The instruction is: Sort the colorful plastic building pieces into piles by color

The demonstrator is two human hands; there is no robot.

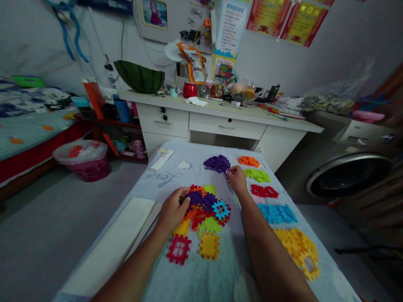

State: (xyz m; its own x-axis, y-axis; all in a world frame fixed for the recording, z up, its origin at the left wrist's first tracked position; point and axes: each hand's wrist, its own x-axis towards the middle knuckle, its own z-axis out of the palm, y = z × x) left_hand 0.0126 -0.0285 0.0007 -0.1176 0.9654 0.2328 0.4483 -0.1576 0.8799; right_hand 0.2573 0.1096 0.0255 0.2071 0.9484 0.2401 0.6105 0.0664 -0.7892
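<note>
A mixed pile of interlocking plastic building pieces in purple, red, orange, green and yellow lies on the cloth-covered table. At its left edge is my left hand, thumb and fingers closed at a purple piece. My right hand is pinched at the near right edge of the purple heap, with a small purple piece at its fingertips. A blue window piece sits on the mixed pile's right side. Nearest me lie a red window piece and a yellow square piece.
Sorted heaps run down the right side: orange, green, red, blue and yellow. A long white board lies along the left edge. Beyond stand a desk and a washing machine.
</note>
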